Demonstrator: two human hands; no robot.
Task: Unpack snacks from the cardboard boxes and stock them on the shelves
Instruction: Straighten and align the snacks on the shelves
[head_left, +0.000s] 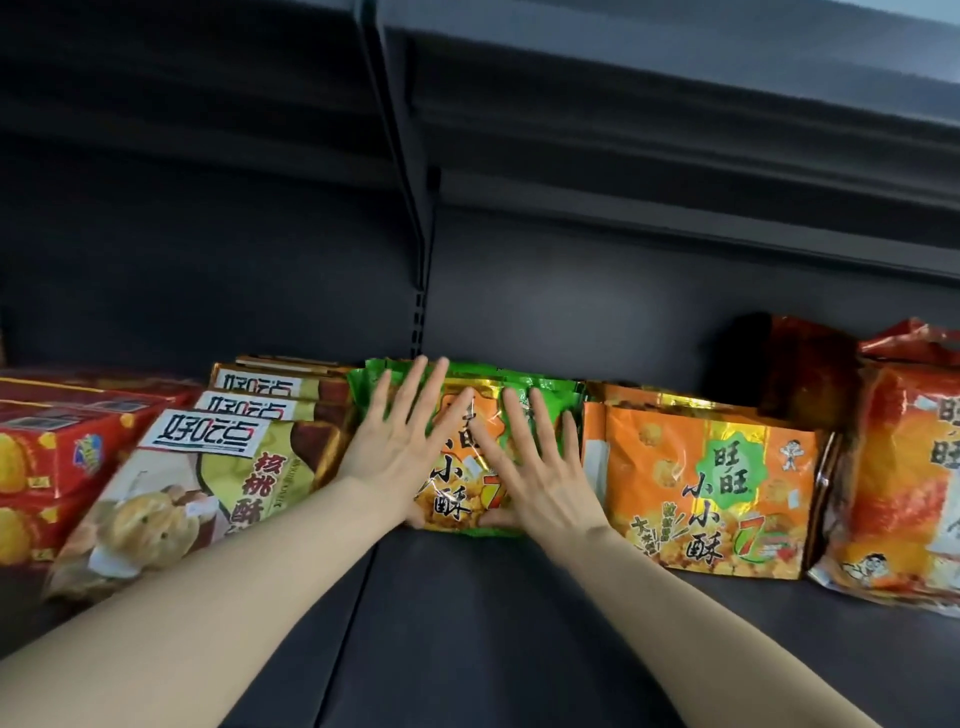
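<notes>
Dark matte metal shelf. At centre: green-edged glossy foil snack bag, upright and crinkled. Left hand and right hand pressed flat on its face, fingers spread. At 3 o'clock, touching: orange foil bag. At 9 o'clock: rectangular walnut-cookie packs.
</notes>
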